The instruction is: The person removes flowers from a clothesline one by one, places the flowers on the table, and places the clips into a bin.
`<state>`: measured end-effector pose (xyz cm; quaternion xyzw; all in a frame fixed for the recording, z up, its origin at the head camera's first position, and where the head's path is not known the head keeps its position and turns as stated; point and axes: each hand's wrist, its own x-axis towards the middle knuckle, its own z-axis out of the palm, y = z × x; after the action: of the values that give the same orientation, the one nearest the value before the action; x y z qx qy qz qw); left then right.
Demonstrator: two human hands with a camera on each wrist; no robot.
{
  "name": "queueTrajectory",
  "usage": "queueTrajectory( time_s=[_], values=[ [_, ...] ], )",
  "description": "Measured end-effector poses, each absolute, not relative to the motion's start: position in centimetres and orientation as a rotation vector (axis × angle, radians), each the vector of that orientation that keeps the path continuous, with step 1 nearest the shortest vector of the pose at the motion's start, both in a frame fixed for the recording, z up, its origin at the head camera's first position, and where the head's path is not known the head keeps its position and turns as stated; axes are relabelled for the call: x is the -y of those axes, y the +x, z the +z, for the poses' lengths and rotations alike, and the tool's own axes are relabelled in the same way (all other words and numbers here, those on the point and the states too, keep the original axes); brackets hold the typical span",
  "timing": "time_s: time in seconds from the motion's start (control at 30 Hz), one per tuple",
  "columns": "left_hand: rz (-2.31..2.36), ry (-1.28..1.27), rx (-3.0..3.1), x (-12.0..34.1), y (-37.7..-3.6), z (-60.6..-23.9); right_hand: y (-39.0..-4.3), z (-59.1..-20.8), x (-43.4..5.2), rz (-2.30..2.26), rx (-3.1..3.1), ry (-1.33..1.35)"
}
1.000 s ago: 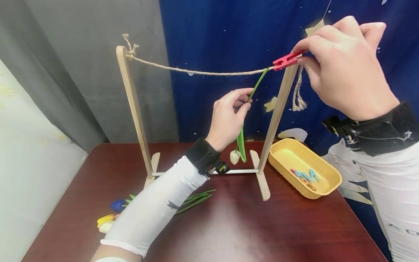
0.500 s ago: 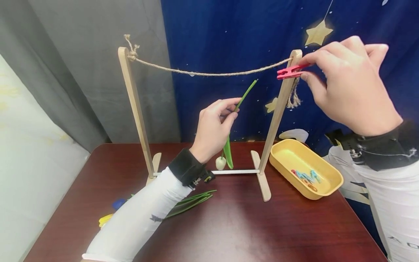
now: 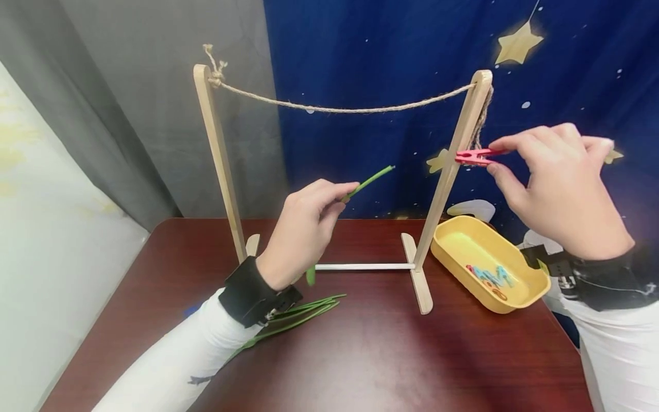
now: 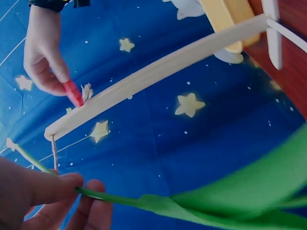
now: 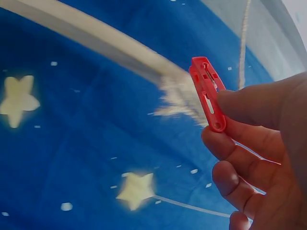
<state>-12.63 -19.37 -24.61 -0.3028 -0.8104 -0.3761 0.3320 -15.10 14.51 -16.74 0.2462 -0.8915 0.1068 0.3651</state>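
Red clothespin [image 3: 472, 157] pinched, off rope; green stem [image 3: 366, 183] held, tilted

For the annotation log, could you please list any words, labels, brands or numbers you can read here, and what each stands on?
None can be read.
Dark mark on the left sleeve: too small and blurred to read.
Red clothespin, yellow tray and wooden frame: no lettering shows.
Blue backdrop: only stars and dots.

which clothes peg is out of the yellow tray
The red plastic clothes peg, pinched in the right hand beside the wooden post; the blue and orange ones lie in the yellow oval tray.
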Motion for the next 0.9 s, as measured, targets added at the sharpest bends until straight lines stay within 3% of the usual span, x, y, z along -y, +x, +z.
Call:
queueTrajectory(
  time_s=[0.9],
  values=[
    [-0.258, -0.67, 2.579, 26.2, -6.8, -34.4, -20.5, -32.7, -22.9, 0.386, 2.705, 0.426]
  ],
)
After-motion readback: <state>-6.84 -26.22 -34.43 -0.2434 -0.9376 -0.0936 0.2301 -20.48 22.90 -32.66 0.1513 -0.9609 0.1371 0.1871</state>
